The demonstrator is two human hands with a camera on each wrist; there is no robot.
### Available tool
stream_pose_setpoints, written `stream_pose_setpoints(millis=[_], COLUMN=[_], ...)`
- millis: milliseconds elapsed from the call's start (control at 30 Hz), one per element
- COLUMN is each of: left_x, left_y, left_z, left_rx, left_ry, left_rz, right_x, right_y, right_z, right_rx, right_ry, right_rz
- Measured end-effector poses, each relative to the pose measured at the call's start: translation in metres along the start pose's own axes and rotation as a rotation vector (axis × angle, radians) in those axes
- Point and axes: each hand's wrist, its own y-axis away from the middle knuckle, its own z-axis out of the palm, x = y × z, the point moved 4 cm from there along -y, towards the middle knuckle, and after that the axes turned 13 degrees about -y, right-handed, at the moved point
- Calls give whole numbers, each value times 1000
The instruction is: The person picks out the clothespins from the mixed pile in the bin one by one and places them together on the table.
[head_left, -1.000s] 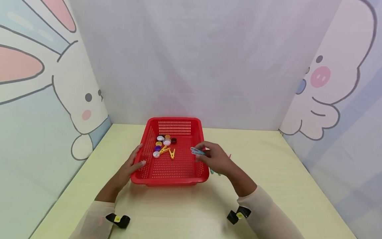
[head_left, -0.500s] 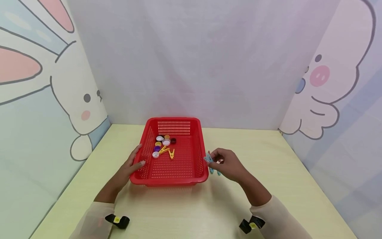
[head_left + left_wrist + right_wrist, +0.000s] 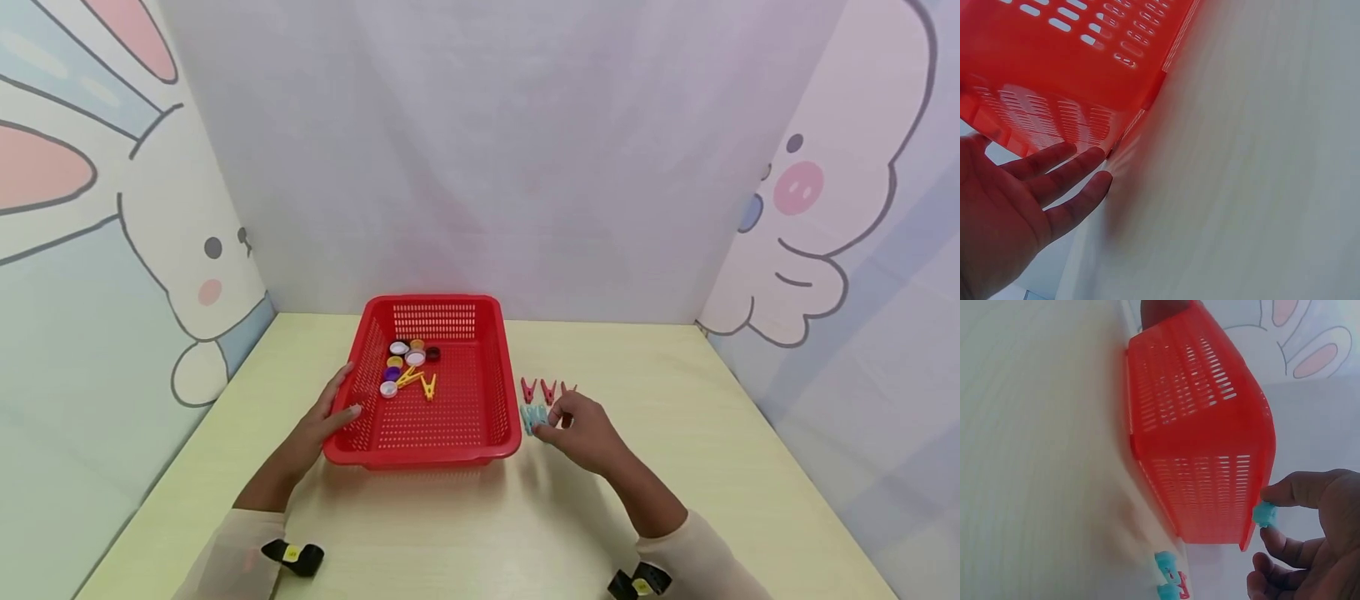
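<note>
My left hand [image 3: 318, 425] holds the left side of a red plastic basket [image 3: 442, 455], thumb over the rim and fingers along the outer wall. To the right of the basket, my right hand [image 3: 588, 433] pinches a light blue clothespin [image 3: 1264, 514] between thumb and forefinger. Other light blue clothespins [image 3: 1166, 562] lie on the table by the basket. Beyond them is a row of red clothespins [image 3: 549, 392], the rightmost partly hidden by the right hand. Inside the basket are yellow clothespins [image 3: 428, 387] and several bottle caps [image 3: 415, 357], grouped towards its left.
The pale wooden table [image 3: 450, 533] runs up to a plain light backdrop [image 3: 487, 167]. Side panels carry a cartoon rabbit [image 3: 210, 250] on the left and a cartoon pig [image 3: 798, 188] on the right. A black strapped device [image 3: 294, 557] sits on each sleeve.
My right hand has carried the light blue clothespin from over the basket out to the table at its right. The red clothespins now show. The left hand stays at the basket's side.
</note>
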Motion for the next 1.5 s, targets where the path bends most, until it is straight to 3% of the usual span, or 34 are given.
stream_pose_setpoints(millis=[300,600,1500], left_x=[-3,-2,2], left_y=[-1,0,1], left_z=[1,1,0], left_rx=[-5,-1,6], left_ry=[-2,-13,-12], left_rz=[5,-2,-7], right_x=[12,25,27], right_y=[0,-4,-1], right_z=[20,35,38], right_rx=[29,72,74], right_ry=[152,237,401], right_rz=[29,89,71])
